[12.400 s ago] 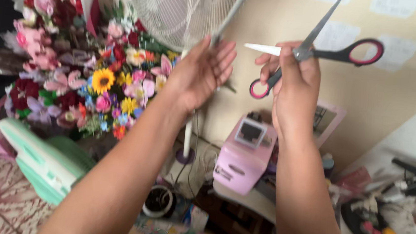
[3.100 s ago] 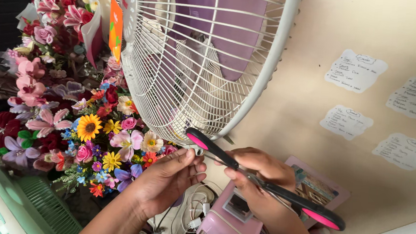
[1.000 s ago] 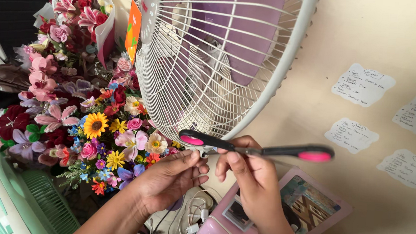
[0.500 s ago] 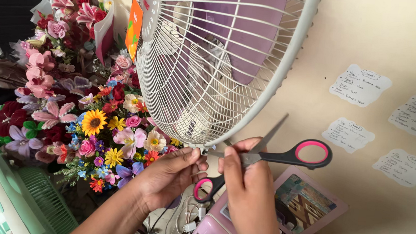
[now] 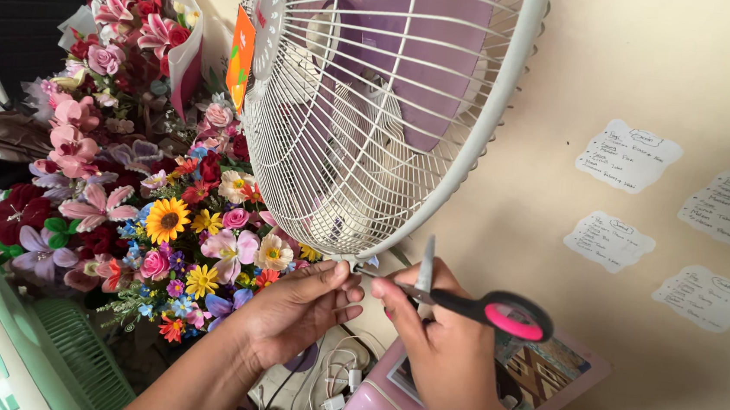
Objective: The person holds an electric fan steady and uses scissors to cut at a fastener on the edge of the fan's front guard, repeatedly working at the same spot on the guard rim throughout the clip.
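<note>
Under the fan [image 5: 372,110] rim, scissors [image 5: 470,304] now swung blades-up, gripped in right hand [image 5: 444,359], left hand [image 5: 300,313] pinching the rim's bottom clip beside them: cutting apparently paused.

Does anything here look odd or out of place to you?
Only one thing: scissors with pink-lined black handles are open in the right hand right at the bottom rim of the white fan guard, where the left hand pinches something small. Nothing looks spilled or broken.
</note>
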`<action>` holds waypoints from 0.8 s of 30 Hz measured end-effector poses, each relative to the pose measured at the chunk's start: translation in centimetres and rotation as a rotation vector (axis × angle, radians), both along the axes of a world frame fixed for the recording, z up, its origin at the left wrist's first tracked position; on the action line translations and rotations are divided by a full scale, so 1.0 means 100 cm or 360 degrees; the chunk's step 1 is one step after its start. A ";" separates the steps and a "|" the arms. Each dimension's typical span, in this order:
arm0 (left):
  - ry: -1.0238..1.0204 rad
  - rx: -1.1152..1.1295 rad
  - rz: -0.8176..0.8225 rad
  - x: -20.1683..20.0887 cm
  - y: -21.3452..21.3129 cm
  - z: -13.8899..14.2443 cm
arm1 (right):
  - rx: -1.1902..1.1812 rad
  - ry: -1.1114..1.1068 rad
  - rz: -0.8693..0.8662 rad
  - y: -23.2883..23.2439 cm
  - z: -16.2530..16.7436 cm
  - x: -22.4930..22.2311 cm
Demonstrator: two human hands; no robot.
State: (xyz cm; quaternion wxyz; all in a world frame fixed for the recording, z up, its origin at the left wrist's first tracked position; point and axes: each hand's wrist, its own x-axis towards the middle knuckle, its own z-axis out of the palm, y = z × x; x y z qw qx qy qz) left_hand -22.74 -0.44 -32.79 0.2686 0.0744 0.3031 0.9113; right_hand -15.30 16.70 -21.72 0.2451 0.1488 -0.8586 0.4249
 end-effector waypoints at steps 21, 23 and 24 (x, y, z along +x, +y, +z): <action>-0.0023 -0.0046 -0.0016 -0.006 0.004 -0.002 | 0.0298 -0.0078 0.0126 0.003 0.048 0.002; -0.0002 -0.0054 -0.0022 -0.006 0.004 -0.002 | 0.0450 0.0048 0.0098 0.002 0.045 0.005; 0.0019 -0.0059 -0.0031 -0.006 0.005 -0.002 | 0.0471 0.0133 0.0088 0.001 0.042 0.006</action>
